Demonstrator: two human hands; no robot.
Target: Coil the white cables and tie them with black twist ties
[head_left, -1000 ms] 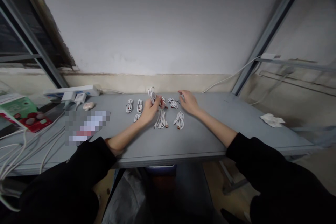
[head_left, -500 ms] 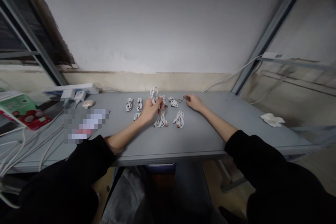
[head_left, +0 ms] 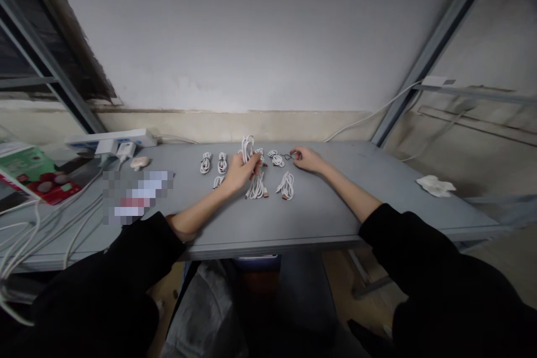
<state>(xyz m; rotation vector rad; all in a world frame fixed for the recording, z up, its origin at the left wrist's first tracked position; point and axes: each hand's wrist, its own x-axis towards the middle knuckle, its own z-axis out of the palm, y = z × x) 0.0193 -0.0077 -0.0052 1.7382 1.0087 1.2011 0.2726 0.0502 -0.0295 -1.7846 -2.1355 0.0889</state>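
Note:
Several small coiled white cables lie in rows on a grey table. My left hand is closed round one coiled white cable, held upright above the table. My right hand rests on the table at the right end of the far row, its fingers pinched on a thin dark tie. Bundled cables lie near the hands: one below my left hand, one beside it, and two to the left.
A white power strip with plugged adapters sits at the back left, loose white cords trailing over the left edge. A green and red box lies far left. A crumpled white tissue lies at the right. Metal frame posts flank the table.
My right hand went from lying open over the far cables to a pinch on the thin dark tie. My left hand kept hold of its coiled cable.

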